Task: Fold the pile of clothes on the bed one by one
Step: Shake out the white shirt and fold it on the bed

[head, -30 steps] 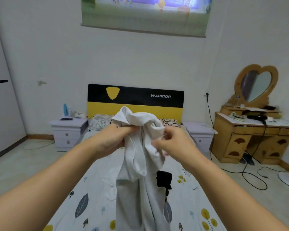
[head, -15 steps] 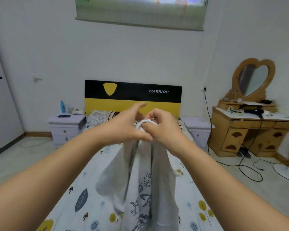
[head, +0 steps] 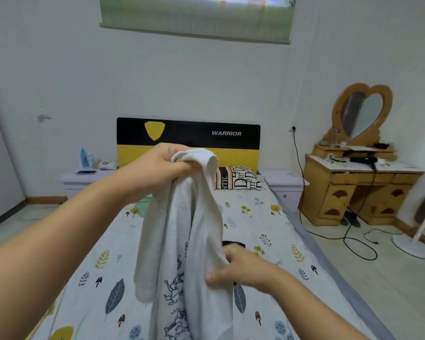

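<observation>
Holding the grey garment (head: 182,241) up over the bed (head: 255,229), the person is sorting out which way it hangs before any fold can start. The left hand (head: 157,168) bunches the top edge in a tight fist, high in front of the headboard (head: 189,141). The right hand (head: 238,266) is lower down, thumb and fingers pinching a side fold of the cloth.

To do this step well, I would say the right hand should run along the edge to a shoulder or corner, so both hands hold matching points. Then the piece can be shaken flat and laid on the sheet, print side down. Gripping a wad, as the left does, will likely leave twists.

It looks like a soft, light grey knit, limp and draping in long vertical folds. A black line-drawn cartoon print shows on the lower middle part. One loose flap, perhaps a sleeve, dangles on the left side. A small dark item (head: 233,243) lies on the bed just behind the right hand; I cannot tell what it is.
</observation>
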The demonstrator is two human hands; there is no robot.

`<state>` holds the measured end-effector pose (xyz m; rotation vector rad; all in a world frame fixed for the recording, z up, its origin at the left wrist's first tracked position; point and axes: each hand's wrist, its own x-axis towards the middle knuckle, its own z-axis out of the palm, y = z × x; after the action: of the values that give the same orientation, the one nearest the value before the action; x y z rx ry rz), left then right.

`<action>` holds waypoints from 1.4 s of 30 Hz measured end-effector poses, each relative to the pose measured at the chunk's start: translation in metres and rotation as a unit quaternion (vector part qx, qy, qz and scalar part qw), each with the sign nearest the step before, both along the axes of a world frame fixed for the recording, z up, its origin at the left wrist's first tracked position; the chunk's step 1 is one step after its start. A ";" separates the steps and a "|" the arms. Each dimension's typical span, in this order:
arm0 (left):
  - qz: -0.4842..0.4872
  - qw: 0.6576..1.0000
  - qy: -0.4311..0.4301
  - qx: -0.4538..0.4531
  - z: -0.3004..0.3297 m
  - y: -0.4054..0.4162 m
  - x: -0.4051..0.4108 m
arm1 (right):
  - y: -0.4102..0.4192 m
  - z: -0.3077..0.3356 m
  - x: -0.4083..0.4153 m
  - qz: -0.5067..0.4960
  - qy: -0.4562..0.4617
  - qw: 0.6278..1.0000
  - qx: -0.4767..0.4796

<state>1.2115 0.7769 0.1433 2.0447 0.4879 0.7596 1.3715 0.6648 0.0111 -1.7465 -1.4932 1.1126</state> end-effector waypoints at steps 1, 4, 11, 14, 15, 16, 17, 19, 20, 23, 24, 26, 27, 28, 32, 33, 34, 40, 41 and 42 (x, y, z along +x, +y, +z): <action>0.009 1.000 -0.016 -0.006 0.002 0.002 -0.002 | 0.000 -0.008 0.000 0.005 -0.024 0.999 -0.026; 0.058 0.995 -0.069 -0.041 0.006 0.012 -0.012 | -0.004 -0.021 0.007 0.019 -0.051 0.997 -0.055; 0.184 0.982 -0.037 -0.016 -0.006 0.052 -0.066 | -0.019 0.005 0.059 -0.197 -0.002 0.977 0.079; 0.206 0.978 0.013 -0.022 -0.023 0.065 -0.082 | -0.022 0.028 0.070 -0.254 -0.025 0.960 0.119; 0.217 0.976 0.030 -0.019 -0.027 0.067 -0.086 | -0.023 0.036 0.073 -0.258 -0.040 0.957 0.128; 0.224 0.973 0.047 -0.013 -0.032 0.069 -0.090 | -0.025 0.044 0.076 -0.253 -0.053 0.957 0.131; 0.225 0.972 0.062 -0.014 -0.034 0.072 -0.093 | -0.027 0.052 0.078 -0.239 -0.068 0.961 0.123; 0.210 0.972 0.107 -0.023 -0.041 0.078 -0.100 | -0.031 0.064 0.082 -0.215 -0.088 0.967 0.108; 0.198 0.970 0.140 -0.028 -0.044 0.080 -0.103 | -0.032 0.068 0.083 -0.212 -0.088 0.968 0.103; 0.183 0.954 0.235 -0.032 -0.053 0.079 -0.109 | -0.035 0.078 0.087 -0.222 -0.029 0.970 0.093; 0.175 0.952 0.246 -0.053 -0.056 0.078 -0.108 | -0.035 0.079 0.088 -0.225 -0.009 0.970 0.090; 0.150 0.953 0.238 -0.113 -0.062 0.074 -0.105 | -0.037 0.080 0.090 -0.232 0.000 0.968 0.097; 0.130 0.954 0.241 -0.123 -0.065 0.072 -0.104 | -0.038 0.079 0.091 -0.241 -0.013 0.965 0.106; 0.118 0.954 0.253 -0.110 -0.068 0.071 -0.102 | -0.038 0.077 0.093 -0.254 -0.041 0.959 0.120; 0.170 0.958 0.224 -0.057 -0.087 0.069 -0.091 | -0.035 0.059 0.097 -0.344 -0.126 0.913 0.180; 0.193 0.961 0.187 -0.061 -0.093 0.069 -0.086 | -0.035 0.053 0.097 -0.361 -0.127 0.905 0.184; 0.214 0.963 0.152 -0.057 -0.099 0.069 -0.080 | -0.035 0.047 0.097 -0.373 -0.126 0.901 0.184; 0.266 0.960 0.090 -0.005 -0.121 0.065 -0.061 | -0.042 0.031 0.089 -0.384 -0.165 0.883 0.213; 0.253 0.962 0.100 0.007 -0.121 0.065 -0.063 | -0.044 0.032 0.089 -0.375 -0.167 0.885 0.219; 0.239 0.965 0.110 0.011 -0.119 0.063 -0.065 | -0.048 0.034 0.088 -0.366 -0.168 0.888 0.221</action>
<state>1.1461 0.8401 0.0243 2.0639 1.1322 0.8175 1.4595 0.6167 0.0455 -1.9499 -0.9797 0.0750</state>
